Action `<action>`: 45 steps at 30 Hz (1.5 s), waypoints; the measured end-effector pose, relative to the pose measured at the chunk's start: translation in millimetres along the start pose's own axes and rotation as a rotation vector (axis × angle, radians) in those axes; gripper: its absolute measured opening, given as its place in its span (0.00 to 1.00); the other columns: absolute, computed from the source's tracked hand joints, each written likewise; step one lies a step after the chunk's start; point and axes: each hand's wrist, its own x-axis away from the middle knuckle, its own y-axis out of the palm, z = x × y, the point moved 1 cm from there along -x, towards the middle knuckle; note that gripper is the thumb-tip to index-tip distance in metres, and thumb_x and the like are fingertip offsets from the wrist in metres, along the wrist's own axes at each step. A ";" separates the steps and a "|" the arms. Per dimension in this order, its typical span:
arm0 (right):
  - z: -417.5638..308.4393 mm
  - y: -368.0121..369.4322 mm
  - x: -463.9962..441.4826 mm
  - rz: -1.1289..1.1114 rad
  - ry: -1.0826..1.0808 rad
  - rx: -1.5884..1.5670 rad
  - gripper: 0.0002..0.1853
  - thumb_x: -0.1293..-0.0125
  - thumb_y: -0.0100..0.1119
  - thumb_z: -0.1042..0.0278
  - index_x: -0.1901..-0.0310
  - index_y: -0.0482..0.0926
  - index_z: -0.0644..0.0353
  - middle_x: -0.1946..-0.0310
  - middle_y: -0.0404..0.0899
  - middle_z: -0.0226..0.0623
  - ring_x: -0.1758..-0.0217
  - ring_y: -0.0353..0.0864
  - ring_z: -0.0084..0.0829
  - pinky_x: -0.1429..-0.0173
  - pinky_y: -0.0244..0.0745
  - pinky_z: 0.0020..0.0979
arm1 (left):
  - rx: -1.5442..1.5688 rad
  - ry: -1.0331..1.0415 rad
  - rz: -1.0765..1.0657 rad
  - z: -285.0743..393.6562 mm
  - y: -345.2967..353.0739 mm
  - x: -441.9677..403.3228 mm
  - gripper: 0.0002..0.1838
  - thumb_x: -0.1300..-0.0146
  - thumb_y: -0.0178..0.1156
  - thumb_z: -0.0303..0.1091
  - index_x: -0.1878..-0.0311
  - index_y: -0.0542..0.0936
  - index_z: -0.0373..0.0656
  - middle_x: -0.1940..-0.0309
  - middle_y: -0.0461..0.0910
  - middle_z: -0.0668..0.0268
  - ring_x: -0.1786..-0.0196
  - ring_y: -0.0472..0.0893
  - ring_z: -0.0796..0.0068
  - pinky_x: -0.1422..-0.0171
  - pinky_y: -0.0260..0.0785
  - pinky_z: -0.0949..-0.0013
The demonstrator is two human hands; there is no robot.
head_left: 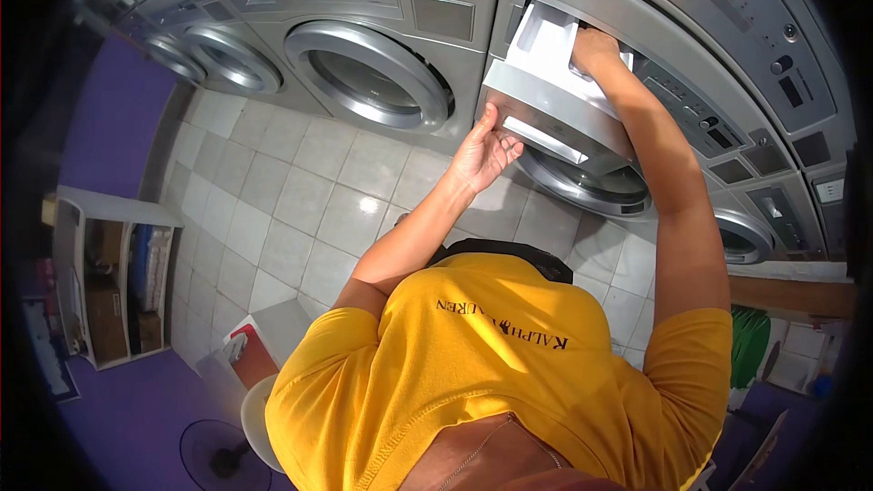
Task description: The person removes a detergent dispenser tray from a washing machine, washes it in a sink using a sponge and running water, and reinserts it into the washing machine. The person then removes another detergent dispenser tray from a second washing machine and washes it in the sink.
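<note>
A washing machine's detergent drawer (564, 114) is pulled out at the upper right, with white compartments behind its grey front. My right hand (596, 49) reaches down into the drawer from above. Its fingers are bent out of sight, so what they touch or hold is hidden. By the drawer's lower left corner is my left hand (486, 153), palm up. Its thumb rests against the edge of the front panel, and the other fingers are loosely curled and apart near the handle slot. Below the drawer, the round washer door (591, 186) is partly covered.
More front-loading washers (368, 73) line the wall on both sides. Grey tiles (309, 182) cover the floor. A shelf unit (109, 282) stands at the left, and a fan (223, 459) is at the lower left. Some green cloth (750, 345) hangs at the right.
</note>
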 end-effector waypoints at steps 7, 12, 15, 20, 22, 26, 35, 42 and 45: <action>9.1 13.7 -9.7 0.122 -0.045 -0.060 0.18 0.42 0.45 0.63 0.55 0.78 0.63 0.53 0.75 0.50 0.47 0.72 0.45 0.43 0.65 0.39 | 0.002 0.025 -0.041 -2.3 -8.5 -7.3 0.24 0.46 0.58 0.56 0.55 0.71 0.48 0.57 0.73 0.67 0.60 0.74 0.75 0.59 0.71 0.70; 10.1 2.5 -4.7 0.028 -0.063 -0.121 0.18 0.43 0.47 0.61 0.58 0.78 0.63 0.56 0.76 0.52 0.51 0.74 0.48 0.47 0.68 0.40 | 0.026 0.035 -0.054 -3.2 -4.2 -8.4 0.27 0.45 0.57 0.56 0.51 0.70 0.45 0.62 0.75 0.68 0.62 0.74 0.76 0.59 0.70 0.70; 11.2 4.6 -4.4 0.105 -0.034 -0.170 0.18 0.45 0.50 0.60 0.59 0.79 0.64 0.57 0.76 0.53 0.53 0.75 0.49 0.49 0.69 0.40 | 0.020 0.057 -0.054 -3.5 -4.4 -8.9 0.27 0.45 0.57 0.56 0.51 0.70 0.45 0.62 0.75 0.68 0.63 0.74 0.75 0.59 0.70 0.70; 7.8 -8.0 6.2 0.066 0.007 -0.266 0.15 0.49 0.53 0.64 0.63 0.80 0.65 0.61 0.77 0.53 0.56 0.77 0.49 0.52 0.71 0.40 | -0.005 0.080 -0.068 -5.3 -3.4 -11.2 0.30 0.47 0.57 0.59 0.50 0.69 0.44 0.59 0.74 0.66 0.61 0.73 0.75 0.59 0.69 0.70; 7.5 -12.2 9.2 0.002 0.027 -0.304 0.15 0.50 0.52 0.66 0.64 0.79 0.66 0.63 0.78 0.54 0.58 0.78 0.50 0.52 0.72 0.40 | -0.019 0.076 -0.059 -5.0 -3.7 -11.4 0.31 0.47 0.57 0.59 0.49 0.69 0.44 0.58 0.73 0.66 0.59 0.73 0.74 0.58 0.69 0.71; 8.5 -6.6 6.7 0.075 0.026 -0.287 0.17 0.48 0.52 0.63 0.62 0.79 0.67 0.59 0.77 0.54 0.54 0.76 0.49 0.49 0.70 0.41 | -0.049 0.082 -0.073 -5.0 -7.8 -14.0 0.33 0.47 0.58 0.59 0.47 0.68 0.44 0.56 0.72 0.66 0.56 0.73 0.74 0.57 0.68 0.71; 7.4 17.1 -1.4 0.432 0.106 -0.347 0.23 0.44 0.50 0.61 0.50 0.71 0.68 0.49 0.70 0.54 0.42 0.67 0.47 0.39 0.60 0.40 | -0.095 0.110 -0.078 -5.9 -17.1 -19.1 0.34 0.49 0.58 0.60 0.46 0.67 0.45 0.55 0.71 0.67 0.56 0.72 0.75 0.59 0.67 0.72; 3.1 -5.8 9.2 0.145 0.082 -0.263 0.21 0.44 0.47 0.69 0.49 0.70 0.70 0.44 0.65 0.52 0.39 0.62 0.45 0.37 0.57 0.41 | -0.053 0.132 -0.109 -5.9 -14.0 -18.3 0.28 0.45 0.58 0.55 0.48 0.69 0.47 0.56 0.73 0.70 0.56 0.72 0.76 0.60 0.68 0.72; 4.9 -13.5 11.2 -0.022 0.046 -0.234 0.19 0.44 0.48 0.68 0.52 0.72 0.69 0.45 0.66 0.52 0.41 0.64 0.45 0.39 0.59 0.41 | -0.086 0.134 -0.069 -5.7 -12.4 -18.1 0.29 0.46 0.56 0.58 0.48 0.68 0.49 0.57 0.72 0.68 0.59 0.71 0.75 0.62 0.65 0.71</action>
